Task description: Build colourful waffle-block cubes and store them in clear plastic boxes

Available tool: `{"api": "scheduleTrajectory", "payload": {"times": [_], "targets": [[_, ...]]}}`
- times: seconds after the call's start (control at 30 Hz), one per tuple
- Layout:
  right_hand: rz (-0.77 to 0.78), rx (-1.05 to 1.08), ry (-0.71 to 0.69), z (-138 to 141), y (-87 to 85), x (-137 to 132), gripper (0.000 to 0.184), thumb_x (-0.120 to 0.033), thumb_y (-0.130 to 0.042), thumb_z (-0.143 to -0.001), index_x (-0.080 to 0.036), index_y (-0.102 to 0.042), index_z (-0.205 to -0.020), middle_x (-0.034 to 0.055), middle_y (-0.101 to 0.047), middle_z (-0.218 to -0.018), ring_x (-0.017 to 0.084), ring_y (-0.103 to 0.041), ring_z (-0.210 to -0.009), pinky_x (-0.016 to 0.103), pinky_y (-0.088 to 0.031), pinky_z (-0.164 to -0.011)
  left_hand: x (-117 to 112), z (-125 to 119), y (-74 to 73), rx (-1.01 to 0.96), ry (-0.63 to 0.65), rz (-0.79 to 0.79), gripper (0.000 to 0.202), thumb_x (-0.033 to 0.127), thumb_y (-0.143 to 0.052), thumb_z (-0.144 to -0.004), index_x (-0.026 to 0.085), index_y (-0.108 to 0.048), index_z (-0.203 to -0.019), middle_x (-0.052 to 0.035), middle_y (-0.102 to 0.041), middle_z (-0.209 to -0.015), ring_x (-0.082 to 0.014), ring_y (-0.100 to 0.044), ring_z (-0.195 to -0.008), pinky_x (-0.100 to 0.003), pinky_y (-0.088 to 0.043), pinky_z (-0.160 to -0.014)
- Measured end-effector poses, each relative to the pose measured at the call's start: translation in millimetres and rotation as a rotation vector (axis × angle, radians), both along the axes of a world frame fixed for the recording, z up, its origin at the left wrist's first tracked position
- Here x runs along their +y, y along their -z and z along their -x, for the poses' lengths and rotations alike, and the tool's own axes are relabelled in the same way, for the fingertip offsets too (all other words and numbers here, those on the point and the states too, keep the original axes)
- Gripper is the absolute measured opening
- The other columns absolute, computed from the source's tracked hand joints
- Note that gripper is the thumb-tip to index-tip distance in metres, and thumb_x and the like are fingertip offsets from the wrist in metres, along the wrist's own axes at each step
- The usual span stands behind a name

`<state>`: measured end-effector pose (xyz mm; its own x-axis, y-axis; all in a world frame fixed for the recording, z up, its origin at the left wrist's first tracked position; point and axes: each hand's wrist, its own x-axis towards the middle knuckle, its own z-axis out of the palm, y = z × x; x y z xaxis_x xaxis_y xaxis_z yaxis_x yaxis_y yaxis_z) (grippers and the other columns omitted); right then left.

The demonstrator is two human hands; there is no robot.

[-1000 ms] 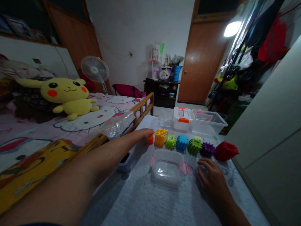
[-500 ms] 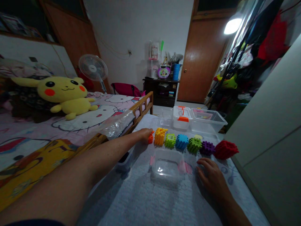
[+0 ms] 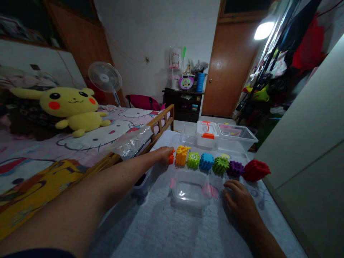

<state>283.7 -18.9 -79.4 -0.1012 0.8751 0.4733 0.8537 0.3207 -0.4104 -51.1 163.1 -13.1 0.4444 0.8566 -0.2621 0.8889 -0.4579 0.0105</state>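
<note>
At the left end of a row of coloured plastic building blocks, my left hand (image 3: 165, 154) is closed on orange blocks (image 3: 171, 157); its fingertips are partly hidden. To the right of them stand stacks of yellow blocks (image 3: 182, 156), light green blocks (image 3: 193, 161), blue blocks (image 3: 206, 161), green blocks (image 3: 220, 165), purple blocks (image 3: 235, 168) and red blocks (image 3: 256, 170). My right hand (image 3: 238, 199) rests palm down with loosely curved fingers, holding nothing, in front of the purple blocks. Between my hands sits a clear plastic box (image 3: 191, 206) with pink clips.
Behind the blocks stand a lidded box with orange handle (image 3: 207, 138) and a clear bin (image 3: 238, 141). A dark-looking container (image 3: 141, 184) lies under my left forearm. The bed's wooden rail (image 3: 163, 120) runs along the left; a pale cabinet (image 3: 311, 143) flanks the right.
The view has shifted very slightly, so everything sits a little further left. My hands and the blocks have kept their places.
</note>
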Motion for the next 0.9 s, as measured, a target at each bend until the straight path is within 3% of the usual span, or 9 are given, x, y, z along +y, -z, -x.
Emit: {"api": "scheduleTrajectory", "payload": {"times": [0.27, 0.4, 0.53, 0.67, 0.77, 0.9], "targets": [[0.002, 0.030, -0.003, 0.2, -0.9, -0.6, 0.017, -0.028, -0.053, -0.084, -0.019, -0.066, -0.091, 0.0126, -0.068, -0.102, 0.027, -0.064, -0.095, 0.044, -0.053, -0.086, -1.2, 1.2, -12.2, -0.001, -0.010, 0.005, 0.061, 0.046, -0.072, -0.061, 0.021, -0.050, -0.112, -0.0089, -0.069, -0.108, -0.0253, -0.066, -0.094, -0.028, -0.050, -0.074], [-0.007, 0.031, 0.000, 0.5, -1.4, -0.8, 0.017, -0.028, -0.053, -0.085, -0.019, -0.066, -0.090, 0.0130, -0.068, -0.101, 0.028, -0.064, -0.095, 0.045, -0.053, -0.086, -0.8, 4.6, -28.6, -0.016, 0.001, 0.005, 0.064, 0.038, -0.077, -0.055, 0.020, -0.050, -0.111, -0.0083, -0.068, -0.105, -0.0238, -0.065, -0.090, -0.027, -0.049, -0.070], [-0.004, 0.036, -0.010, 1.8, -3.3, -1.1, 0.015, -0.026, -0.053, -0.084, -0.020, -0.066, -0.090, 0.0123, -0.068, -0.101, 0.027, -0.064, -0.095, 0.044, -0.053, -0.086, -9.3, 17.4, -53.3, -0.053, 0.026, -0.007, 0.056, 0.030, -0.074, -0.057, 0.019, -0.050, -0.107, -0.0052, -0.068, -0.100, -0.0202, -0.063, -0.085, -0.025, -0.047, -0.067], [0.008, 0.017, -0.016, 3.1, -4.4, -1.2, 0.016, -0.024, -0.052, -0.085, -0.019, -0.065, -0.091, 0.0129, -0.068, -0.100, 0.027, -0.064, -0.095, 0.043, -0.053, -0.085, -36.2, 29.0, -86.0, -0.161, 0.065, -0.034, 0.050, 0.029, -0.071, -0.062, 0.019, -0.047, -0.104, -0.0033, -0.065, -0.096, -0.0174, -0.061, -0.083, -0.025, -0.046, -0.067], [0.001, 0.010, -0.015, 3.4, -4.0, -0.6, 0.017, -0.026, -0.052, -0.085, -0.019, -0.066, -0.092, 0.0130, -0.068, -0.101, 0.027, -0.063, -0.095, 0.043, -0.052, -0.086, -68.1, 23.8, -107.3, -0.269, 0.172, -0.027, 0.043, 0.029, -0.068, -0.065, 0.019, -0.047, -0.101, -0.0022, -0.063, -0.092, -0.0157, -0.059, -0.079, -0.025, -0.044, -0.066], [-0.007, 0.037, -0.015, 3.6, -4.8, -0.6, 0.017, -0.026, -0.052, -0.084, -0.020, -0.066, -0.090, 0.0117, -0.068, -0.099, 0.026, -0.064, -0.093, 0.043, -0.052, -0.085, -105.4, -2.8, -117.5, -0.328, 0.289, 0.047, 0.045, 0.027, -0.068, -0.066, 0.021, -0.048, -0.105, -0.0020, -0.063, -0.097, -0.0157, -0.060, -0.082, -0.025, -0.043, -0.067]]}}
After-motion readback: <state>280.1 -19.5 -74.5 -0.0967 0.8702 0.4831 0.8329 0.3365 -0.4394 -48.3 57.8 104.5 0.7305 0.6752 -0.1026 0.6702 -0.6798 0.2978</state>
